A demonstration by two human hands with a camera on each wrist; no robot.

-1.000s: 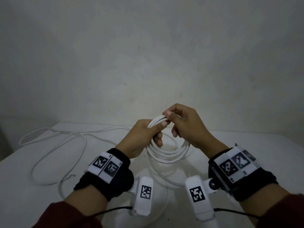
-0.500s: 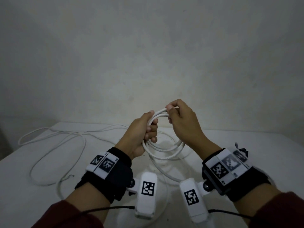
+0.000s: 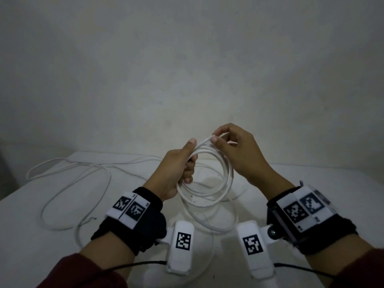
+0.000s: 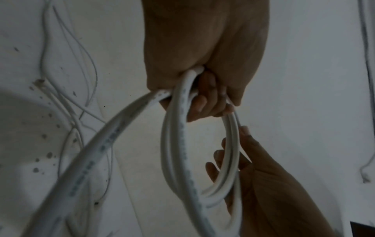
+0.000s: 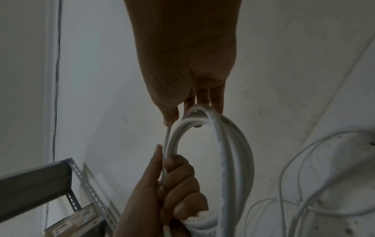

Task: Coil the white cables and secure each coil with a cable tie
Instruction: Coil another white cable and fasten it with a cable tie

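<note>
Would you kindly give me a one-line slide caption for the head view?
Left hand grips a white cable coil while right hand pinches its top loop above the table.

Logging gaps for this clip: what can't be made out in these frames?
- Cable tie: not visible in any view.
- Coil grip section: hidden inside the left hand in the head view.
- Loose cable on the table: its ends are too small to find in the head view.
- Trailing cable: blurred in the left wrist view.
- Right hand fingertips: partly behind the coil.

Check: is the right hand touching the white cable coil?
Touching. Head view shows the right hand pinching the white cable coil at its top strand.
</note>
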